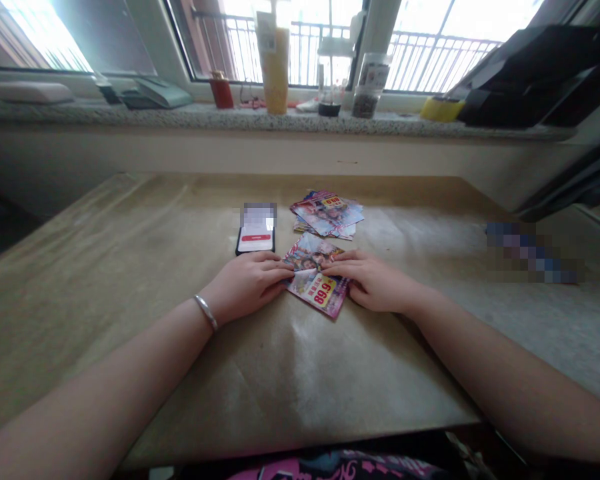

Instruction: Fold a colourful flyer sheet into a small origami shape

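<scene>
A printed leaflet (pixel 321 299) with a large yellow "89.9" panel lies on the table between my hands. A pale crease or bend runs across its middle. My left hand (pixel 250 280) rests palm down, its stretched fingertips on the leaflet's left edge, the thumb apart below them. A silver bangle (pixel 207 313) circles the left wrist. From the other side, my right hand (pixel 375 280) lays stretched fingers over the leaflet near the crease, with its thumb by the right edge. Just beyond is a loose pile of similar leaflets (pixel 327 215).
A phone (pixel 256 241) with a lit, partly blurred screen lies beyond my left hand. At the far right is a blurred bluish item (pixel 530 253). Several bottles and containers, among them a tall yellow one (pixel 275 73), line the stone windowsill (pixel 180 121) behind the table (pixel 205 400).
</scene>
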A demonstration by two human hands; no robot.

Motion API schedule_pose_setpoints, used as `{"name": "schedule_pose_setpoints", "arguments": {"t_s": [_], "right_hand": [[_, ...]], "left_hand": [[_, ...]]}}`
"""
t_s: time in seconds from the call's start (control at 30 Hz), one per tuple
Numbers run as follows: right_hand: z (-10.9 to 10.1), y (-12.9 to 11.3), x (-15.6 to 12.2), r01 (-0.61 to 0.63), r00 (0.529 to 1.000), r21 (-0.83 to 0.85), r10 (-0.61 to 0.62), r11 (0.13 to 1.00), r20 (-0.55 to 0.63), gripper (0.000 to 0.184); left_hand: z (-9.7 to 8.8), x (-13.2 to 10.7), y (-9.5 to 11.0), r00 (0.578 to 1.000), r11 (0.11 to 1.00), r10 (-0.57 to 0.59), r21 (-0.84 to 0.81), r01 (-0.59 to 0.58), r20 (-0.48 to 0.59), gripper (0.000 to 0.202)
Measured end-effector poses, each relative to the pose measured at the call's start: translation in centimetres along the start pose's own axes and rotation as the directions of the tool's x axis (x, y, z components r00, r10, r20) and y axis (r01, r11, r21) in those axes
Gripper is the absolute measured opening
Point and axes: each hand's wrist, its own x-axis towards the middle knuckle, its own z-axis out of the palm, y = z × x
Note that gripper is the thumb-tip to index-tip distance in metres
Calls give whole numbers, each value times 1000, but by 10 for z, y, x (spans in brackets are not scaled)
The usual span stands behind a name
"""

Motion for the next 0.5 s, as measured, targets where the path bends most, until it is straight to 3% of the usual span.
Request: {"name": "schedule_pose_setpoints", "arguments": {"t_s": [0.23,0.5], "right_hand": [[-4,-5,-2,77,996,28,-78,997,48,58],[-6,-2,-2,39,999,-86,-36,996,35,43]], "left_hand": [[-5,-1,-7,995,999,39,-15,-38,89,38],[-3,-3,-8,998,999,-3,-47,6,63,30]]}}
